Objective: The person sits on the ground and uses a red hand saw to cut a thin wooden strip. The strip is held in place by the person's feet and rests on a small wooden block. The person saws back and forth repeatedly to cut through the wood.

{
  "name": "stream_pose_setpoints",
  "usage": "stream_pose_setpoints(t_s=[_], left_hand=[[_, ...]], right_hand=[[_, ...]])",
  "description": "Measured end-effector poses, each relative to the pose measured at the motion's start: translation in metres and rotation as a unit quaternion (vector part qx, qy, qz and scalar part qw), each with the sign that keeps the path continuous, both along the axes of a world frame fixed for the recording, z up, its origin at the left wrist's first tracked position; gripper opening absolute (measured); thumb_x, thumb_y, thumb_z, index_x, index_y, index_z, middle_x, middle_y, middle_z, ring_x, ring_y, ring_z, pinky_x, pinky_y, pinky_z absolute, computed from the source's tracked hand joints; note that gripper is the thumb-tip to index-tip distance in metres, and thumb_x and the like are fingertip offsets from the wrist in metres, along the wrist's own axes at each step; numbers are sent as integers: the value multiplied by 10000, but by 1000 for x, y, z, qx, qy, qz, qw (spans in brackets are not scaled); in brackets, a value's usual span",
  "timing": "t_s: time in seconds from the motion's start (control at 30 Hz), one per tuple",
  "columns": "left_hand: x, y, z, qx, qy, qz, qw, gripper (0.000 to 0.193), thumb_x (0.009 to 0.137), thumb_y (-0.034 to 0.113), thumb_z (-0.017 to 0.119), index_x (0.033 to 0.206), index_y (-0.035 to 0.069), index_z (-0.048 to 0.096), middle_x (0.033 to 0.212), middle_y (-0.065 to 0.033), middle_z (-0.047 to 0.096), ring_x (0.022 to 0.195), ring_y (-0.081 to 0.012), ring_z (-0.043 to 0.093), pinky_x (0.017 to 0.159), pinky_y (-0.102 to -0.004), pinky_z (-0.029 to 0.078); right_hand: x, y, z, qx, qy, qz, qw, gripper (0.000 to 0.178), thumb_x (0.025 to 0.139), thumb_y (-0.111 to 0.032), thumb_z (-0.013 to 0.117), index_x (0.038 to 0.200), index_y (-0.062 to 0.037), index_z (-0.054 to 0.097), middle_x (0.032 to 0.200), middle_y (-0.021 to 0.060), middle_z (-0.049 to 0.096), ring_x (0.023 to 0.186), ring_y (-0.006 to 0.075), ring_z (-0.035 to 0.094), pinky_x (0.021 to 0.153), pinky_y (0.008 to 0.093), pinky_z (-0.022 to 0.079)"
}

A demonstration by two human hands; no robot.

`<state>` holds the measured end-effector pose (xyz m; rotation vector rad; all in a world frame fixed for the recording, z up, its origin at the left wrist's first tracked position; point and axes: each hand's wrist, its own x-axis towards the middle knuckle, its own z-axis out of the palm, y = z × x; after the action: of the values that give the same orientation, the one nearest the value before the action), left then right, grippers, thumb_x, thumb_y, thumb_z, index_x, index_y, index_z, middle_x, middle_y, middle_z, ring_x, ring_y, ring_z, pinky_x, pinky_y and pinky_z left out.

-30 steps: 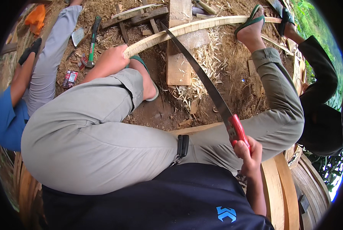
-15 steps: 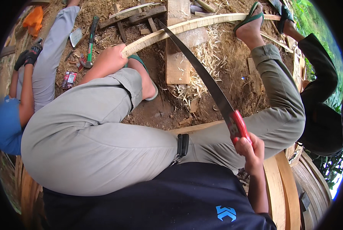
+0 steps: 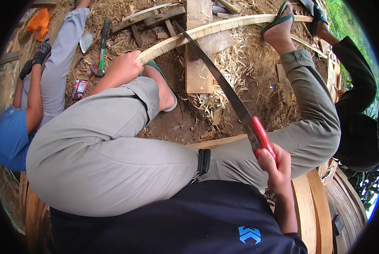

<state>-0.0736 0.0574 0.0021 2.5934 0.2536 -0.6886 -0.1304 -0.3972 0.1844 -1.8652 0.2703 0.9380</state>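
My right hand (image 3: 276,169) is closed round the red handle of a hand saw (image 3: 221,80). Its long dark blade slants away to the far left, and the part near the tip lies across a long pale wood strip (image 3: 236,22). Many close-set lines run across the strip's near side. Over a flat wooden board (image 3: 199,80), the strip crosses from left to right. My left hand (image 3: 124,67) grips its left end, beside my left foot in a green sandal (image 3: 157,80). My right foot (image 3: 278,31) rests on the strip toward its right end.
A green-handled hammer (image 3: 102,48) lies on the ground at left, near a small red packet (image 3: 79,89). Shavings (image 3: 236,72) surround the board. One person with gloved hands (image 3: 39,57) sits at left; another in dark clothing (image 3: 358,84) is at right. Curved planks (image 3: 314,207) lie lower right.
The saw has slid a little forward and to the left across the strip, my right hand moving with it. My left hand keeps its hold. The gloved person at left has shifted slightly.
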Motion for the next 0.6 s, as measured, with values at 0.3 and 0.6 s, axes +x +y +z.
stream_pose_setpoints(t_s=[0.3,0.6], left_hand=[[7,2,-11,15,5,-27,1000,179,835,135,642,981,32,651,851,-180,740,801,-345,742,717,-453,555],[19,-8,-3,2,2,-22,1000,218,836,200,636,999,56,650,887,-211,723,863,-423,703,752,-509,539]], right_hand=[[10,23,-20,-10,-14,-5,1000,321,1017,-268,637,833,-10,587,648,-27,442,640,56,402,559,294,347],[23,12,-47,-3,-51,29,998,362,1019,-267,628,781,-13,532,633,-7,420,616,67,374,541,318,332]])
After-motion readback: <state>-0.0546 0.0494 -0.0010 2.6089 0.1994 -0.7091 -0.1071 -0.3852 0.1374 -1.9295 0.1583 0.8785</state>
